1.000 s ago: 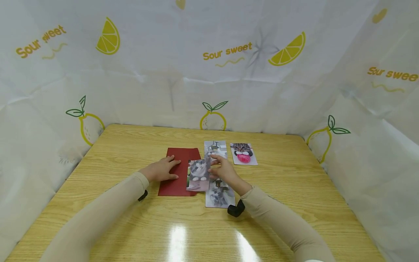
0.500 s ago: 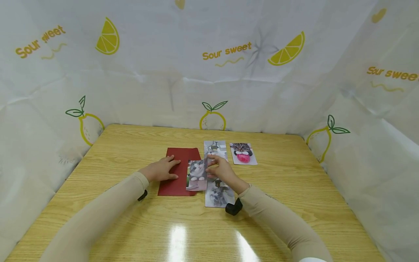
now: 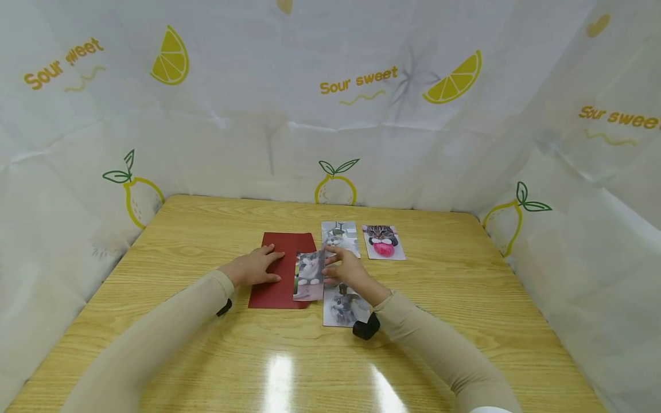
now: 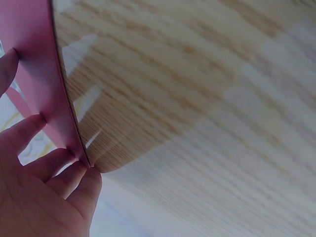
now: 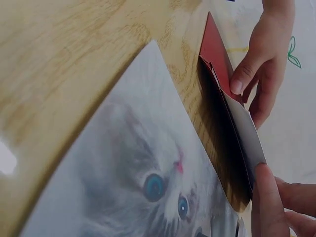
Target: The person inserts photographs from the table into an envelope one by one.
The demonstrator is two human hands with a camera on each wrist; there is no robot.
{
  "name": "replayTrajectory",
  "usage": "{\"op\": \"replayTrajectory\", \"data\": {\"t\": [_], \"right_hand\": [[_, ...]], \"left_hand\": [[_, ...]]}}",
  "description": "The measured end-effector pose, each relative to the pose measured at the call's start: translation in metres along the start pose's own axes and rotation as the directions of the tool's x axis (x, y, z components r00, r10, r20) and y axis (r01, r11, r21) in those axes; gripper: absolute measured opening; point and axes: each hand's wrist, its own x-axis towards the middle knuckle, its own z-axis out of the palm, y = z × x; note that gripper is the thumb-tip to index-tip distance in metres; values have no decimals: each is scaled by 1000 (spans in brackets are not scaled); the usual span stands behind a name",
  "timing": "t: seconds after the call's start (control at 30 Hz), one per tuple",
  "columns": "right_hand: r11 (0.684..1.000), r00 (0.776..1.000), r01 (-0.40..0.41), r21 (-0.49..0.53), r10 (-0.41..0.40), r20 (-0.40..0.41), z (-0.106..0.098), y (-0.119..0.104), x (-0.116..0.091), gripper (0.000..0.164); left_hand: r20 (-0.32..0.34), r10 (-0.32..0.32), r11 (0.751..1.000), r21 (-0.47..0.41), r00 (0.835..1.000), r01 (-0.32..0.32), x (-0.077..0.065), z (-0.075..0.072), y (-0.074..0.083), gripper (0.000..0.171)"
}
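Note:
My left hand (image 3: 254, 268) rests with spread fingers on a red envelope (image 3: 276, 295) lying on the table. In the left wrist view its fingertips touch the envelope's edge. My right hand (image 3: 355, 274) pinches the right edge of a cat photo card (image 3: 308, 281), which lies across the envelope's right side. In the right wrist view the card (image 5: 247, 133) stands tilted at the envelope's edge; whether part of it is inside is unclear. Under the right hand lie cat photos, one upper (image 3: 339, 232) and one lower (image 3: 345, 310), partly covered by hand and wrist.
A photo of a tabby cat with a pink ball (image 3: 384, 244) lies right of the others. White lemon-print cloth (image 3: 232, 160) hangs behind and beside the wooden table (image 3: 439, 275). Black wrist cameras hang near the cuffs.
My right hand has moved slightly left with the photo card, whose right edge shifts left so it looks narrower. The left hand and envelope stay put.

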Motion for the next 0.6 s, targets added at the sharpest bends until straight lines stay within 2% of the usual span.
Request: {"op": "replayTrajectory", "data": {"t": [0.3, 0.6], "right_hand": [[1000, 1000, 1, 2, -1, -2, 7, -2, -1, 71], [997, 999, 39, -74, -40, -11, 11, -5, -1, 69]], "left_hand": [[-4, 5, 1000, -3, 1000, -5, 0, 0, -1, 71], [6, 7, 1000, -1, 1000, -7, 1, 0, 0, 71]]}}
